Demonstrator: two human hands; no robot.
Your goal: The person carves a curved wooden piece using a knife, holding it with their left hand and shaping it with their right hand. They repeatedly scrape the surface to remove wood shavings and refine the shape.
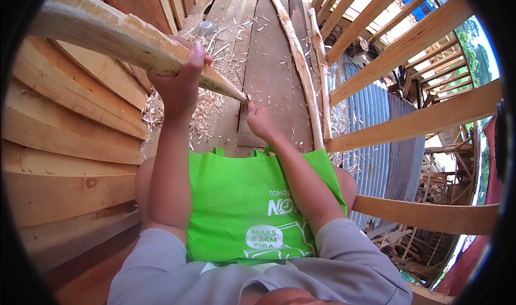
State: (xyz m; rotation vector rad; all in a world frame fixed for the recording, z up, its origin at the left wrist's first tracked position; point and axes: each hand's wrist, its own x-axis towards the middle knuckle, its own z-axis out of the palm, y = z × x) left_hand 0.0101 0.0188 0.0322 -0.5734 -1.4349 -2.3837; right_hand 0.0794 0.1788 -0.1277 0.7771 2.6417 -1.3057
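A long pale wooden pole slants from the upper left down to a narrow end in front of me. My left hand is closed around it from below, thumb laid over its near side. My right hand is a closed fist just below the pole's narrow end. Something small and dark shows between that fist and the wood, too small to name. Across my lap lies a bright green cloth bag with white print, under my right forearm.
Curled wood shavings litter the plank floor. A small clear cup stands among them. Two peeled poles, the longer one nearer me, lie along the right. Board walling closes the left; a slatted railing fronts corrugated sheets.
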